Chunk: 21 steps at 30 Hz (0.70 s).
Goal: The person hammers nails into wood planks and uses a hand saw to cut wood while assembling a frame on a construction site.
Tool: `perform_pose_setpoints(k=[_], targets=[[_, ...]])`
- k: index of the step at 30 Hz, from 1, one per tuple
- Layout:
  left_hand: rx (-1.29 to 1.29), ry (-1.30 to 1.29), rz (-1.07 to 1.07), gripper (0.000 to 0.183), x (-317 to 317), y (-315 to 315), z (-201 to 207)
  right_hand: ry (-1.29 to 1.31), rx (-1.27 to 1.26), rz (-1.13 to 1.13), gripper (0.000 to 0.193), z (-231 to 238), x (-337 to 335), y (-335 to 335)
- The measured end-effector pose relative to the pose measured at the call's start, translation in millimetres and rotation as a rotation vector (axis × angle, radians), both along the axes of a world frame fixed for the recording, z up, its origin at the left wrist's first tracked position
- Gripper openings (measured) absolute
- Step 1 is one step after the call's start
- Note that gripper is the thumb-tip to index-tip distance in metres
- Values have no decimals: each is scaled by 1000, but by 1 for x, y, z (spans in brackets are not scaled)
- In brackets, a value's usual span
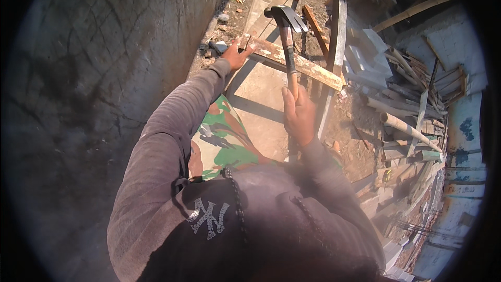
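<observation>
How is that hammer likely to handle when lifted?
The hammer is probably head-heavy: metal claw head, slim handle. It should feel stiff, the handle looking straight. Held well below the head, it may tip in the right hand.

The trousers (225, 134) are green-brown camouflage, the sweatshirt (269, 193) purplish-grey, the hammer head (282, 15) black.
</observation>
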<state>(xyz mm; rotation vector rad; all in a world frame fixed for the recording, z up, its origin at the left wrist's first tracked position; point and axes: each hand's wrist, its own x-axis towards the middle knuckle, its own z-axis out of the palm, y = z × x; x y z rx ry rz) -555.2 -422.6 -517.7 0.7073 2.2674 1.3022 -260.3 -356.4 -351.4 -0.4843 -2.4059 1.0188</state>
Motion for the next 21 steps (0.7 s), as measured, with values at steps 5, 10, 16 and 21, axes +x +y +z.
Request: perform_pose_setpoints(k=[5, 10, 16, 21], targets=[[22, -21, -22, 104, 4, 2, 20, 97, 67, 42, 26, -50, -15, 6], [-23, -24, -47, 105, 11, 4, 38, -115, -74, -41, 35, -20, -18, 4], [52, 40, -39, 91, -4, 12, 4, 462, -218, 84, 21, 30, -7, 11], [18, 28, -81, 92, -1, 8, 28, -74, -41, -36, 27, -34, -18, 20]])
